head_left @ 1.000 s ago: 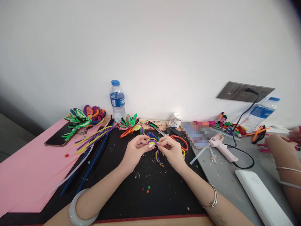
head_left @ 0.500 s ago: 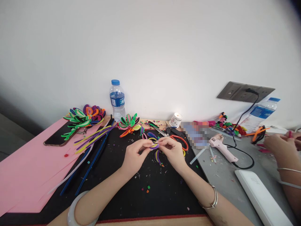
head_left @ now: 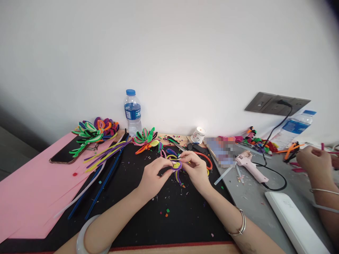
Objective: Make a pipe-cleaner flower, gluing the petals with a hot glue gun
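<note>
Between my fingertips is a small coil of yellow and purple pipe cleaner (head_left: 177,165). My left hand (head_left: 156,174) pinches its left side, and my right hand (head_left: 196,171) grips its right side. Just beneath and behind the coil lie curved purple and yellow pipe cleaner pieces (head_left: 179,178) on the black mat (head_left: 148,222). Scissors (head_left: 209,160) with orange handles are partly hidden behind my right hand. A looped pipe cleaner flower (head_left: 145,139) in green, pink and orange sits beyond my left hand.
Left are loose pipe cleaners (head_left: 106,155), a phone (head_left: 63,151) and pink paper (head_left: 31,197). A water bottle (head_left: 132,113) and paper cup (head_left: 198,134) stand by the wall. Right lie a glue gun (head_left: 251,167), its cord and a white case (head_left: 293,218); a co-worker's hand (head_left: 315,162) is beyond.
The coil has turned, so its yellow middle and purple rim now face me more. My fingers have shifted around it. At right, the co-worker's hand has moved slightly.
</note>
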A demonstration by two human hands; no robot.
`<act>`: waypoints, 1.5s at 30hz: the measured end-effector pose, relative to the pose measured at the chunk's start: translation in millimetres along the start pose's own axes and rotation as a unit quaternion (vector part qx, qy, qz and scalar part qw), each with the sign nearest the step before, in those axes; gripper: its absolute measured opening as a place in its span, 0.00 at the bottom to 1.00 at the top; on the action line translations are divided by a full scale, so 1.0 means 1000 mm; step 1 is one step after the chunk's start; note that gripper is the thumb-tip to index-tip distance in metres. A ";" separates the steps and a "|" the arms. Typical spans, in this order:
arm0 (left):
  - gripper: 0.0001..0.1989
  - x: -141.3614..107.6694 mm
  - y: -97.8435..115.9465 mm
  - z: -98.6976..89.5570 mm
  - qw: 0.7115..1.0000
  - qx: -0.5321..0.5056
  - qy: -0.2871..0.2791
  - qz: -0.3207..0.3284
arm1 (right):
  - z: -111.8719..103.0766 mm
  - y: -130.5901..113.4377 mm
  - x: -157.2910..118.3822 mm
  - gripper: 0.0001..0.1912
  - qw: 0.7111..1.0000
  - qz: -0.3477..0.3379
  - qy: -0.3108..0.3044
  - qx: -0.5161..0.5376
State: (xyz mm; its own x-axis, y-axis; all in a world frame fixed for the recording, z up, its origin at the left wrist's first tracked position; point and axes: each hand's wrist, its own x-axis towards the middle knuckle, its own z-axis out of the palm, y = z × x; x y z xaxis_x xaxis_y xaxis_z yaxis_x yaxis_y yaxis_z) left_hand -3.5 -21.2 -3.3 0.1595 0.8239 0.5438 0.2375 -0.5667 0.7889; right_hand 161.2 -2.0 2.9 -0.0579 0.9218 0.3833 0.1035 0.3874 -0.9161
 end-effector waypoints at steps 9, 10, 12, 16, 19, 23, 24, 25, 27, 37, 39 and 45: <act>0.05 0.005 0.007 -0.004 0.996 0.042 -0.006 0.077 | 0.000 -0.002 -0.001 0.04 1.000 -0.002 -0.001 -0.003; 0.05 0.005 0.008 -0.004 0.996 0.042 -0.009 0.077 | 0.000 -0.002 -0.001 0.04 1.000 -0.001 -0.001 -0.005; 0.05 0.005 0.008 -0.004 0.996 0.043 -0.010 0.076 | 0.000 -0.002 -0.001 0.04 1.000 0.001 0.000 -0.011; 0.05 0.005 0.009 -0.004 0.996 0.045 -0.005 0.080 | 0.000 -0.003 -0.001 0.04 1.000 -0.003 0.000 -0.018; 0.06 0.005 0.009 -0.005 0.996 0.042 -0.007 0.081 | 0.000 -0.002 -0.001 0.04 1.000 -0.006 -0.003 -0.017; 0.06 0.004 0.007 -0.003 0.999 0.011 -0.018 0.046 | 0.000 0.000 -0.002 0.03 1.000 0.021 -0.008 -0.007; 0.06 0.003 0.006 -0.003 0.999 -0.001 -0.019 0.031 | 0.000 0.000 -0.002 0.03 1.000 0.027 -0.007 -0.006; 0.06 0.003 0.005 -0.002 1.000 -0.014 -0.019 0.019 | 0.000 0.001 -0.002 0.04 1.000 0.030 -0.006 -0.004; 0.05 0.003 0.004 -0.001 0.999 -0.033 -0.017 0.002 | 0.000 0.001 -0.002 0.04 1.000 0.030 -0.003 -0.005; 0.05 0.004 0.004 -0.002 0.999 -0.043 -0.031 0.011 | -0.003 0.004 0.000 0.03 1.000 0.005 0.004 -0.030; 0.05 0.004 0.005 -0.002 0.998 -0.040 -0.036 0.018 | -0.003 0.004 0.000 0.03 0.999 0.002 0.005 -0.035; 0.05 0.004 0.006 -0.002 0.999 -0.026 -0.037 0.028 | -0.002 0.003 0.000 0.03 0.999 -0.007 0.003 -0.042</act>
State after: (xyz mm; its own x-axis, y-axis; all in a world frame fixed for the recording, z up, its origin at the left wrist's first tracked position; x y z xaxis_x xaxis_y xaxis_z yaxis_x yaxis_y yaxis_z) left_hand -3.4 -21.2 4.6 0.2417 0.7875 0.5669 0.1767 -0.6102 0.7723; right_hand 163.8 -0.4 0.0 -0.0546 0.9164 0.3965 0.1860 0.3995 -0.8977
